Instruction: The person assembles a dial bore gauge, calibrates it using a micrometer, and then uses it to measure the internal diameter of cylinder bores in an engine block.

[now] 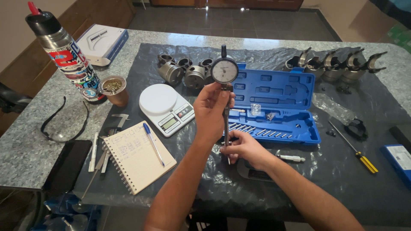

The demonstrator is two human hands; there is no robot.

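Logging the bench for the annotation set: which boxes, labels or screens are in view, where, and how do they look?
White box: far left, flat, blue edge.
Bottle: left, steel, covered in colourful stickers.
Scale: left of the hands, white, small grey screen.
Blue case: centre, open, moulded plastic.
Blue box: right edge, white label.
Phone: near left, dark screen.

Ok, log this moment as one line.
left hand: holds dial gauge upright | right hand: grips its stem low | behind: open blue case
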